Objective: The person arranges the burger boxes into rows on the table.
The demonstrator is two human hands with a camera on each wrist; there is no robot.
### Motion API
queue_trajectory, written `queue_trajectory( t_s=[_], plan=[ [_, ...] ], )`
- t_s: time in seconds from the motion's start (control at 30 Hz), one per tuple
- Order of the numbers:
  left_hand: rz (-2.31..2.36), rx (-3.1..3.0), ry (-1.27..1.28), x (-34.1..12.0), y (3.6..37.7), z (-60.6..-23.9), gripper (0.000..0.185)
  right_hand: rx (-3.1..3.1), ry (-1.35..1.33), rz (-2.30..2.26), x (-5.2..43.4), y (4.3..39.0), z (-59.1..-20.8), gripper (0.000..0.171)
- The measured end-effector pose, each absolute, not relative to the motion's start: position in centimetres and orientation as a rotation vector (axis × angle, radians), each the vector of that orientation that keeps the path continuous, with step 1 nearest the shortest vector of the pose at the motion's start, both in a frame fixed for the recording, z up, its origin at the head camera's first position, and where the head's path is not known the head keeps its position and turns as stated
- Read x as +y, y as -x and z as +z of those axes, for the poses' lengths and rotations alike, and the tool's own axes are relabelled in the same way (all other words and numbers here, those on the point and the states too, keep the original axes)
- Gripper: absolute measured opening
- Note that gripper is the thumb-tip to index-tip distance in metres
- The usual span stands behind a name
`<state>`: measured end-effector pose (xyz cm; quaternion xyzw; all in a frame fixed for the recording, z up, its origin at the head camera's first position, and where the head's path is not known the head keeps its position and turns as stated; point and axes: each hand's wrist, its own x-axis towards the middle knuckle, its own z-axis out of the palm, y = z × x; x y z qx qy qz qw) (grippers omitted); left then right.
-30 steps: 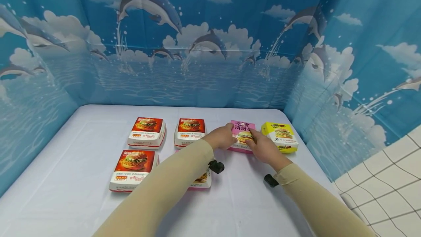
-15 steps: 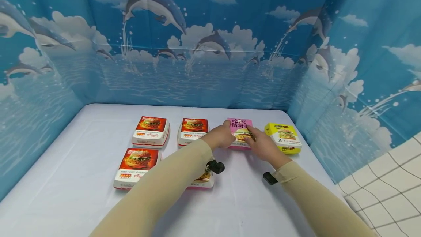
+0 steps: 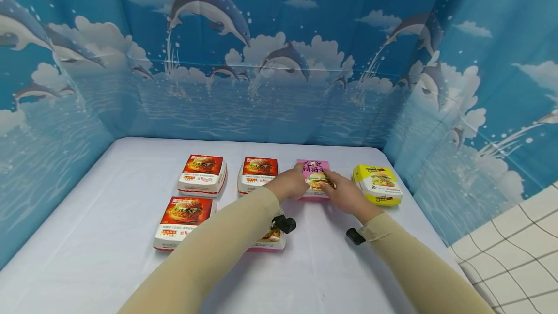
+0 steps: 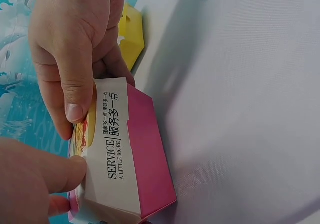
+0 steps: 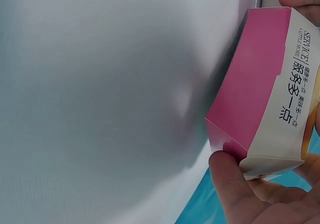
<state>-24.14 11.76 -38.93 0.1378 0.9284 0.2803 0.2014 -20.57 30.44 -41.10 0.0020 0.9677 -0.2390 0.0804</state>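
A: The pink box has slid further back since a second ago; it now lines up with the two red boxes in the far row, and both hands have gone with it.

B: Where does it sit now?

A: On the white table; just right of a red box, with the yellow box near on its other side, a gap between them.

B: And the hands?

A: The left hand curls round the box's left edge, thumb on the lid; the right hand holds the right side, fingers across the printed top; so the box is pinched between the two.

B: Does the wrist view agree?

A: Yes; in the left wrist view a thumb lies on the lid edge above the white band of lettering; in the right wrist view the thumb presses the pink corner.

B: Anything else about?

A: Another red box at far left; a third nearer; one more box half hidden under the left sleeve; dolphin cloth all round.
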Motion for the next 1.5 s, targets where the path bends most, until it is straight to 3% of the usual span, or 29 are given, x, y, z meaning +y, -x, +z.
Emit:
queue_trajectory(
  t_s=[1.5],
  plan=[
    [0.691,2.655,-0.406,11.41,23.78,-39.12,0.071,2.783,-0.110,-0.755,30.24,21.46,-41.94,0.071]
  ],
)
